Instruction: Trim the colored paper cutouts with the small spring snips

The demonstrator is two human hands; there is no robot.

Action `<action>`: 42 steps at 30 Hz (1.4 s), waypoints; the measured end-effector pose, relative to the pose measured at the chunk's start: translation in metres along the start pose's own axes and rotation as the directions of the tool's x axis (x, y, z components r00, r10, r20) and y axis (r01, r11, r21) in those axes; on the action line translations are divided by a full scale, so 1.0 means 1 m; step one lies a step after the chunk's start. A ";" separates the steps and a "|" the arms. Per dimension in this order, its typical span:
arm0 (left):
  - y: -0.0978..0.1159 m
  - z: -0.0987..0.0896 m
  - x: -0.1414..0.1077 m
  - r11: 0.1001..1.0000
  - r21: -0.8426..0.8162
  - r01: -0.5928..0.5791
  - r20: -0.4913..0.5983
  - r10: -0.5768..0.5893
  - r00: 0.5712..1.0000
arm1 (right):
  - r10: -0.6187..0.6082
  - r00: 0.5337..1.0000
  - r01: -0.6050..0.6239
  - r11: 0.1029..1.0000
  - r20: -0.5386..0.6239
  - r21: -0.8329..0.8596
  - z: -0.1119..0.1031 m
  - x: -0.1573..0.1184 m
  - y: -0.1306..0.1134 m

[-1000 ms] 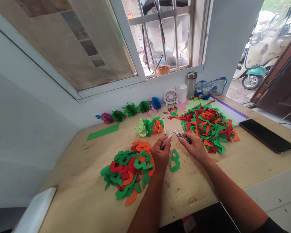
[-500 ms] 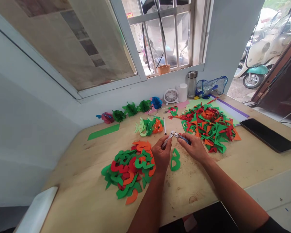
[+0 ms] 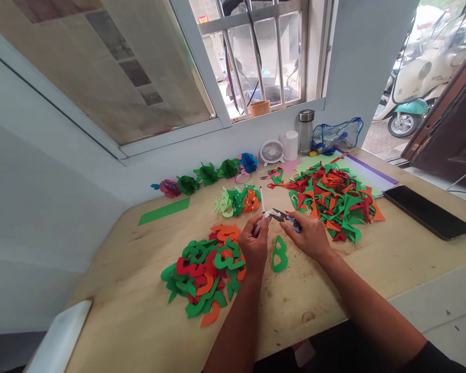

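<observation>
My left hand is closed on a small folded white piece, probably paper, whose upper end sticks out past the fingertips. In my right hand is a pair of scissors with blue on the handles. The blades are parted and reach the top of the white piece. Just below and between my hands, a green cutout shaped like a B lies flat on the wooden table. A white pen with a dark tip lies beyond my left fingers.
Left of my hands is a heap of green, red and orange curved cutouts. Colourful scraps are piled at right, beside a black phone. Paper flowers, a small fan and a glass bottle line the wall.
The scissors' blades look wider apart than before. The white piece is tilted a little differently in my left hand. The whole view has shifted slightly.
</observation>
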State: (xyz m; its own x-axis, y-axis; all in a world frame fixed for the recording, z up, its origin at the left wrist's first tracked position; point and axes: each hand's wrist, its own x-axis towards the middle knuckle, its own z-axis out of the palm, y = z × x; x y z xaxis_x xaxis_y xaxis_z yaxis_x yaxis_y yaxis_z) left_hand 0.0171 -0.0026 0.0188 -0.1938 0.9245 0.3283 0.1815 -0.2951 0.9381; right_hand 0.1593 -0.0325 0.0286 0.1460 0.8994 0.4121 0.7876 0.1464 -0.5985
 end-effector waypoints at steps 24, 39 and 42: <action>0.001 0.001 -0.001 0.998 -0.066 -0.001 -0.016 0.000 1.000 | 0.021 0.994 -0.039 0.984 0.104 0.172 -0.005 0.002 -0.004; -0.006 0.002 -0.002 0.999 -0.036 0.005 0.064 -0.002 0.998 | 0.005 0.994 -0.031 0.969 0.107 0.243 -0.007 0.003 -0.005; -0.007 0.002 -0.002 0.999 -0.030 -0.011 0.060 0.013 0.998 | 0.015 0.994 -0.043 0.965 0.108 0.259 -0.007 0.003 -0.006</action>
State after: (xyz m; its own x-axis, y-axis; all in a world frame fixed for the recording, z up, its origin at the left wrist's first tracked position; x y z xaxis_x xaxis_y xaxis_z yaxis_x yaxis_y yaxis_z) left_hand 0.0180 -0.0020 0.0116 -0.1332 0.9335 0.3329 0.1548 -0.3122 0.9373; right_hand 0.1595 -0.0338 0.0378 0.0924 0.9408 0.3262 0.5984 0.2095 -0.7734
